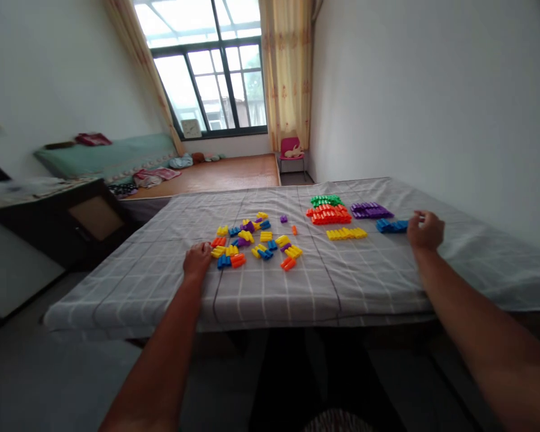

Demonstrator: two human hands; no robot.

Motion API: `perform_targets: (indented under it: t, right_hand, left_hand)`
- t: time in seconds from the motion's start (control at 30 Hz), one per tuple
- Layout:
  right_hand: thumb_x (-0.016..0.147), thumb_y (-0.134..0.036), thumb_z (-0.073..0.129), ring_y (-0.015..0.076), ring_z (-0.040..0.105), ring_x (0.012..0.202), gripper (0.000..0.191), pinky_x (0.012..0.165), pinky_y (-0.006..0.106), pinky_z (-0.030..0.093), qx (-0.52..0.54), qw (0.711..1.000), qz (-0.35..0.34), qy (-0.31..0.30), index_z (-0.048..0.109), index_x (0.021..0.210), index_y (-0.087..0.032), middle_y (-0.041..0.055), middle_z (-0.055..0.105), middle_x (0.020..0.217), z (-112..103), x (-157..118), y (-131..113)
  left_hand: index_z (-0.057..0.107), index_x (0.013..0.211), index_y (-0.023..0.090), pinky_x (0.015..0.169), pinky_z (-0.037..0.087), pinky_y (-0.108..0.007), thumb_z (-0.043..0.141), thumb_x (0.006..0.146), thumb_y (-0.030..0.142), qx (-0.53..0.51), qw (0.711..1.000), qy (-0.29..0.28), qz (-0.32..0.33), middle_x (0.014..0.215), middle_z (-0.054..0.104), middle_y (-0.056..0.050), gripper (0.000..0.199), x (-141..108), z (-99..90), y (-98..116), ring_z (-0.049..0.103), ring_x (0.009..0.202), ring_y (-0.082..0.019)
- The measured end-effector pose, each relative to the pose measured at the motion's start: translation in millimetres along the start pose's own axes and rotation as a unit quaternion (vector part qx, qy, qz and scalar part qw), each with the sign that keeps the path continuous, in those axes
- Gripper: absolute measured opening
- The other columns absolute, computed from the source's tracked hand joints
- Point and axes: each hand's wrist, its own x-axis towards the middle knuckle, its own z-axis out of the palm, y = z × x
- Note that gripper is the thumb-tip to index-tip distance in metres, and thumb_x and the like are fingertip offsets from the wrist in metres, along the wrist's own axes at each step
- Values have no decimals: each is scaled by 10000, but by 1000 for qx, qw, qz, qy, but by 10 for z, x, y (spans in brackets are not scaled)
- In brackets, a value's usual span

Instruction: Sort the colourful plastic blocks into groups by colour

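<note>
My left hand (198, 260) rests on the checked cloth with its fingers curled together, at the left edge of a loose spread of small plastic pieces. Closest to its fingertips are an orange piece (218, 242) and a yellow piece (217, 252). Yellow, blue, orange and purple pieces lie mixed to its right. Over on the right, my right hand (426, 231) is closed at the right end of a row of blue pieces (390, 226). Its fingers are bent inward, and whatever they hold is hidden.
Sorted groups lie left of my right hand: a yellow row (346, 234), a red-orange pile (328, 215), a green pile (326, 200) and a purple pile (371, 210). A lone orange piece (294, 230) sits mid-table. The cloth-covered table's front edge (270, 321) is near my body.
</note>
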Motion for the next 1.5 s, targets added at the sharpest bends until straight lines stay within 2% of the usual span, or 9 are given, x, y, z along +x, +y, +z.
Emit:
perform_targets:
  t: [0.17, 0.37, 0.47, 0.63, 0.77, 0.9, 1.03, 1.3, 1.5]
  right_hand:
    - [897, -295, 421, 251, 572, 989, 331, 922, 383, 403, 117, 966, -212, -85, 639, 1094, -141, 135, 672, 1027, 65, -328, -1228]
    - [879, -331, 567, 230, 554, 1087, 279, 922, 364, 403, 175, 787, -462, -369, 666, 1124, -245, 61, 686, 1118, 43, -1080, -2873]
    - [843, -323, 631, 254, 540, 1107, 363, 883, 355, 399, 106, 755, -493, -420, 642, 1198, -249, 74, 672, 1155, 95, -1223, -3202]
    - [854, -335, 613, 258, 561, 1054, 341, 828, 342, 399, 61, 768, -492, -406, 650, 1188, -278, 79, 660, 1135, 229, -1227, -3325]
    - [898, -256, 520, 219, 595, 959, 242, 840, 331, 404, 103, 805, -464, -356, 685, 1071, -215, 84, 689, 994, 217, -1187, -3303]
    - [904, -292, 521, 161, 624, 832, 204, 786, 276, 448, 218, 862, -324, -323, 672, 994, -188, 57, 708, 924, 212, -943, -3036]
    - [862, -398, 564, 154, 651, 754, 261, 696, 256, 486, 279, 903, -152, -291, 648, 975, -177, 51, 710, 879, 232, -445, -2321]
    - [784, -405, 539, 217, 642, 742, 275, 747, 352, 496, 99, 989, 110, -8, 617, 882, -161, 117, 700, 880, 64, 102, -459]
    - [744, -400, 574, 226, 603, 748, 229, 750, 365, 479, 6, 985, 173, -24, 639, 810, -191, 91, 685, 831, 15, -17, -172]
  left_hand:
    - [696, 1024, 188, 869, 413, -274, 341, 944, 302, 0, 1000, 9, -2, 1084, 694, -99, 381, -19, 25, 14, 607, 1025, -195]
    - [697, 1044, 187, 869, 421, -269, 378, 923, 293, -32, 999, 11, 9, 1087, 695, -103, 358, -66, 2, -21, 610, 1022, -197]
    - [702, 1055, 193, 868, 426, -266, 435, 894, 304, -56, 998, 14, 15, 1086, 698, -104, 332, -69, -2, -41, 614, 1023, -200]
    - [703, 1075, 200, 860, 436, -278, 474, 866, 319, -68, 998, 12, 0, 1057, 708, -101, 332, -56, -10, -43, 616, 1020, -215]
    - [696, 1090, 199, 847, 443, -281, 404, 900, 327, -77, 997, 4, -6, 1128, 688, -99, 371, -34, 0, -54, 611, 1038, -217]
    - [684, 1113, 187, 839, 449, -283, 378, 906, 335, -78, 997, -6, -1, 1147, 680, -97, 398, 10, 24, -86, 608, 1042, -223]
    - [691, 1104, 208, 827, 459, -289, 388, 899, 356, -71, 997, -12, -1, 1131, 687, -90, 395, 56, 24, -113, 611, 1041, -236]
    - [690, 1102, 236, 811, 482, -311, 409, 881, 383, -42, 999, -17, -6, 1121, 690, -89, 387, 100, 13, -131, 622, 1021, -252]
    - [684, 1139, 224, 811, 485, -314, 399, 883, 402, -24, 1000, -16, 6, 1128, 683, -99, 422, 117, 39, -154, 621, 1020, -255]
